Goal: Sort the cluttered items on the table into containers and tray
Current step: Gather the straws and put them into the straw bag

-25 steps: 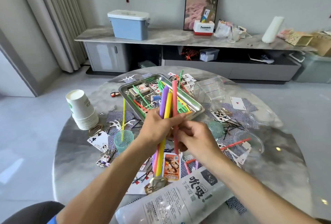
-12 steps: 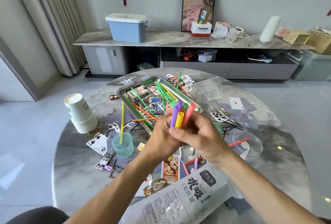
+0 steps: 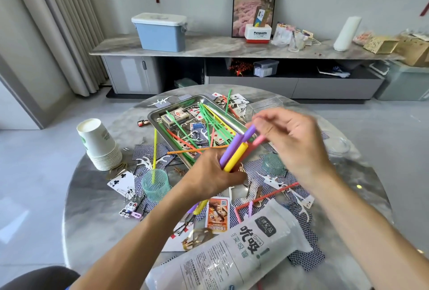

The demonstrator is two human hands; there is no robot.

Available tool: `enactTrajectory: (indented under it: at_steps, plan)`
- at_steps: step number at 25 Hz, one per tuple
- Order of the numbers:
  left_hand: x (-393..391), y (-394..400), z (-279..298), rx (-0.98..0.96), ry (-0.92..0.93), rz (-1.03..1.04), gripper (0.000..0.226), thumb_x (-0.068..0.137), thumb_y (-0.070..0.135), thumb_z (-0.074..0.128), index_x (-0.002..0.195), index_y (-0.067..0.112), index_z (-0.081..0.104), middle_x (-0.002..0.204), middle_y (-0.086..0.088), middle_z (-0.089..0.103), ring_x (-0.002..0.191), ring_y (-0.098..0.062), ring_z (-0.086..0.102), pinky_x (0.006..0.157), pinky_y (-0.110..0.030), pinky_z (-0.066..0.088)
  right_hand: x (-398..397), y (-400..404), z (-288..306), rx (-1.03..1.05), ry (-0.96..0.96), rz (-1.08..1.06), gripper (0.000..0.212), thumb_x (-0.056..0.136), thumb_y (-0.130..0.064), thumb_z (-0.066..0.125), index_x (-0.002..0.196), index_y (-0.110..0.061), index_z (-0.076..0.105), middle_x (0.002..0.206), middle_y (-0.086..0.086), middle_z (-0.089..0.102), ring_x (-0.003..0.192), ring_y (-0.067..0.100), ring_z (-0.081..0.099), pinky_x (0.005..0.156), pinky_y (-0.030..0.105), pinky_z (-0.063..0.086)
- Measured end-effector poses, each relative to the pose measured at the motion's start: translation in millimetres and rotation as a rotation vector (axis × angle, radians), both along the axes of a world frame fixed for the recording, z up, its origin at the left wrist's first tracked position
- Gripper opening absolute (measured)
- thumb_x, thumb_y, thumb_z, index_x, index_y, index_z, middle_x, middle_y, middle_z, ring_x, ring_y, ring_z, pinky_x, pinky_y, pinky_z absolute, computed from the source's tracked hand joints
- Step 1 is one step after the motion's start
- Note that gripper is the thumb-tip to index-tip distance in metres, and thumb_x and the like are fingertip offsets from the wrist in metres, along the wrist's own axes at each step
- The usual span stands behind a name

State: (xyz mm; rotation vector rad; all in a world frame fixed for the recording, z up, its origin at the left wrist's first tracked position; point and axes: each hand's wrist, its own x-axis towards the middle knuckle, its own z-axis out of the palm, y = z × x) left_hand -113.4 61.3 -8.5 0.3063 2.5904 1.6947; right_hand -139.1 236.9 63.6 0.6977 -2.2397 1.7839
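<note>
My left hand [image 3: 210,175] grips a bundle of thick straws [image 3: 234,154], purple and yellow on top, tilted up toward the right above the table. My right hand [image 3: 293,142], motion-blurred, curls its fingers at the bundle's upper ends and pinches the pink straw [image 3: 258,140]. Behind them lies the steel tray [image 3: 155,116] with thin green, yellow and red straws, card boxes and cards in it. A teal mesh cup [image 3: 155,186] with one thin yellow straw stands left of my left hand. Another teal mesh cup [image 3: 274,163] sits under my right hand.
A stack of paper cups [image 3: 99,144] leans at the table's left. A printed straw bag [image 3: 232,255] lies near me. Playing cards, clips and white picks litter the round marble table [image 3: 92,197]. Clear plastic containers [image 3: 264,105] and a clear bowl [image 3: 337,146] stand at the right.
The straw bundle went from upright to tilted low toward the tray. My right hand slid from around the bundle up to its top ends, to the right.
</note>
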Motion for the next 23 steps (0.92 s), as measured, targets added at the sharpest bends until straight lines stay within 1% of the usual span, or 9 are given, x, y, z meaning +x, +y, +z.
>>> enactTrajectory:
  at_steps: [2, 4, 7, 9, 11, 14, 17, 20, 23]
  plan:
    - [-1.9, -3.5, -1.5, -0.070, -0.046, 0.082, 0.035, 0.074, 0.023, 0.082, 0.054, 0.027, 0.053, 0.045, 0.009, 0.049, 0.036, -0.007, 0.041, 0.040, -0.016, 0.033, -14.8, 18.8, 12.5, -0.262, 0.007, -0.200, 0.008, 0.096, -0.012, 0.062, 0.092, -0.013, 0.068, 0.084, 0.003, 0.076, 0.067, 0.014, 0.064, 0.058, 0.026, 0.053]
    - [-3.2, -7.1, -4.9, -0.031, -0.133, 0.257, 0.032, 0.075, 0.027, 0.084, 0.061, 0.024, 0.055, 0.046, 0.007, 0.050, 0.036, -0.009, 0.042, 0.040, -0.019, 0.035, -27.7, 40.7, 20.8, -0.637, -0.095, -0.347, 0.008, 0.097, -0.010, 0.059, 0.091, -0.011, 0.063, 0.082, 0.006, 0.075, 0.062, 0.014, 0.063, 0.055, 0.024, 0.052]
    - [-4.3, -2.6, -2.1, 0.511, -0.288, 0.378, 0.034, 0.070, 0.030, 0.087, 0.073, 0.012, 0.059, 0.048, 0.001, 0.043, 0.037, -0.013, 0.037, 0.039, -0.023, 0.036, -23.5, 34.9, -0.5, -0.948, -0.451, -0.293, 0.013, 0.092, 0.006, 0.057, 0.086, -0.006, 0.060, 0.083, 0.014, 0.072, 0.065, 0.020, 0.070, 0.063, 0.025, 0.058]
    - [-7.3, 6.3, 6.8, 0.835, -0.331, 0.356, 0.040, 0.063, 0.036, 0.087, 0.084, 0.011, 0.065, 0.055, 0.002, 0.047, 0.039, -0.010, 0.037, 0.037, -0.019, 0.033, -4.9, 4.6, -29.9, -0.839, -0.655, -0.193, 0.018, 0.087, 0.015, 0.056, 0.084, -0.003, 0.061, 0.080, 0.015, 0.072, 0.066, 0.023, 0.071, 0.064, 0.028, 0.061]
    - [-8.8, 12.4, 11.0, 0.924, -0.298, 0.377, 0.039, 0.061, 0.036, 0.086, 0.086, 0.011, 0.068, 0.057, 0.004, 0.052, 0.040, -0.008, 0.041, 0.035, -0.017, 0.034, 16.0, -23.7, -55.7, -0.500, -0.734, -0.091, 0.021, 0.084, 0.016, 0.058, 0.087, -0.003, 0.064, 0.085, 0.017, 0.072, 0.072, 0.027, 0.071, 0.074, 0.034, 0.061]
    - [-5.4, 10.0, 9.5, 0.723, -0.210, 0.506, 0.029, 0.076, 0.025, 0.082, 0.063, 0.011, 0.060, 0.047, 0.001, 0.051, 0.037, -0.012, 0.043, 0.037, -0.023, 0.040, 23.7, -33.1, -64.2, 0.003, -0.629, 0.056, 0.018, 0.079, 0.003, 0.069, 0.091, -0.010, 0.070, 0.091, 0.013, 0.075, 0.085, 0.024, 0.072, 0.084, 0.036, 0.058]
    - [-1.8, 3.5, 9.1, 0.456, -0.032, 0.443, 0.032, 0.078, 0.012, 0.075, 0.053, 0.018, 0.056, 0.044, 0.000, 0.049, 0.035, -0.015, 0.045, 0.035, -0.024, 0.041, 17.6, -25.2, -49.0, -0.147, -0.582, 0.209, 0.040, 0.075, -0.020, 0.074, 0.113, -0.012, 0.067, 0.110, 0.009, 0.073, 0.101, 0.022, 0.070, 0.090, 0.031, 0.054]
    - [2.5, 12.3, 11.0, 0.219, 0.205, 0.123, 0.017, 0.070, 0.015, 0.063, 0.059, 0.027, 0.058, 0.051, 0.009, 0.054, 0.047, -0.006, 0.051, 0.044, -0.020, 0.044, 15.6, -36.2, -45.2, -0.260, -0.461, 0.279, 0.068, 0.070, -0.019, 0.080, 0.132, -0.022, 0.052, 0.131, 0.003, 0.063, 0.119, 0.013, 0.062, 0.094, 0.022, 0.052]
    - [3.3, 24.8, -13.4, 0.178, 0.411, 0.013, 0.025, 0.070, 0.000, 0.068, 0.088, 0.016, 0.062, 0.080, 0.001, 0.059, 0.075, -0.001, 0.052, 0.068, -0.016, 0.048, 16.1, -50.6, -57.1, -0.255, -0.374, 0.120, 0.038, 0.068, -0.016, 0.082, 0.102, -0.006, 0.068, 0.106, 0.011, 0.072, 0.101, 0.021, 0.070, 0.082, 0.025, 0.057]
